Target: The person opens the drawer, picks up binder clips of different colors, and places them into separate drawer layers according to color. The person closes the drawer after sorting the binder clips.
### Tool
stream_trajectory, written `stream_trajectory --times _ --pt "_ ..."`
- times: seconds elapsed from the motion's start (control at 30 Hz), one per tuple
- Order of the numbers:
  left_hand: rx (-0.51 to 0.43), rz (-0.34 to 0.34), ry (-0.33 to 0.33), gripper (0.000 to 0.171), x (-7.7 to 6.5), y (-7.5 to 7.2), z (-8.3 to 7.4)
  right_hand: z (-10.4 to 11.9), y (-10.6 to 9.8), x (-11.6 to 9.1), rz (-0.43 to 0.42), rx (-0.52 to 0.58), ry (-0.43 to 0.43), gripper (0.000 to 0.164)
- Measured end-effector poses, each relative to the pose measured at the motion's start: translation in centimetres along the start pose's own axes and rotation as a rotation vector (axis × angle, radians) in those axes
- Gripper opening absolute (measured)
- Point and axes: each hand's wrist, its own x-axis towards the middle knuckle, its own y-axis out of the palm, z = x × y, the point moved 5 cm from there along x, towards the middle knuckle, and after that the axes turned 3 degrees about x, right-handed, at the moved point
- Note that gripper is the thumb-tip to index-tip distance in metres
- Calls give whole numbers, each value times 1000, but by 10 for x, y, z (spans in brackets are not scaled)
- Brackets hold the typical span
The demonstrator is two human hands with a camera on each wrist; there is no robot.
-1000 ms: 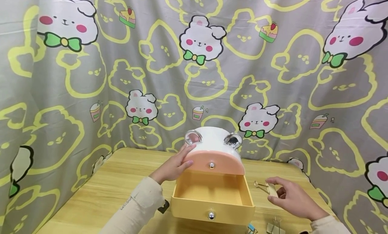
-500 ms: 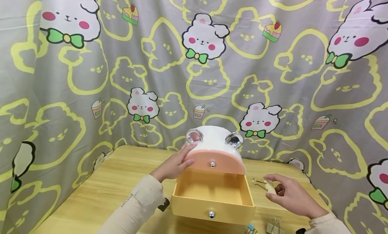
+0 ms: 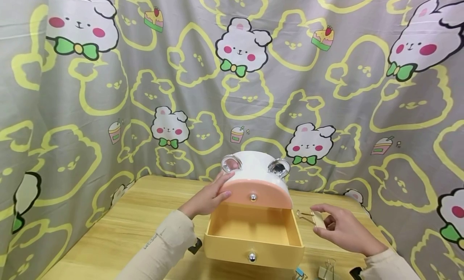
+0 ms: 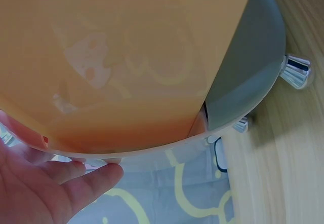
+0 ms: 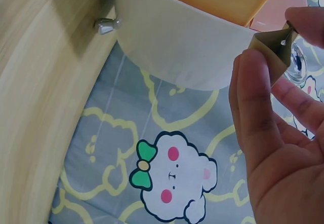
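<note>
Clock directions are read from the yellow lower drawer in the head view, 12 o'clock pointing away from the person. Binder clip [image 3: 319,220], pale beige, one, with wire handles: located at 2 to 3 o'clock, beside the drawer and apart from it, its handles pointing toward 9 o'clock. Right hand [image 3: 343,228]: at 3 o'clock, thumb and fingers pinching that clip by its body. Left hand [image 3: 207,198]: at 10 o'clock, fingers extended, resting against the left side of the chest. Tabletop drawer chest [image 3: 255,165], white with a rounded top: at 12 o'clock, bearing two silver ear-like fittings. Pink upper drawer [image 3: 233,192], round silver knob [image 3: 253,197]: closed. Yellow lower drawer [image 3: 226,252], matching knob: standing well out toward 6 o'clock. Blue binder clip [image 3: 300,272]: at 4 o'clock, cut by the picture's lower edge. Second beige binder clip [image 3: 323,273]: also at 4 o'clock, farther out, wire handles raised. Wood-grain table [image 3: 108,231]: beneath all. Grey curtain [image 3: 203,92], printed with white rabbit heads and yellow outlines: behind, at 12 o'clock.
</note>
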Motion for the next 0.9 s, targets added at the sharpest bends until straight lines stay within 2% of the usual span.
stream_trajectory --times 0.4,0.9 --pt "-1 -4 -12 58 0 0 1 11 -1 7 -5 -15 -57 49" --pt "3 -3 -19 58 0 1 2 22 -1 13 -2 -34 -80 47"
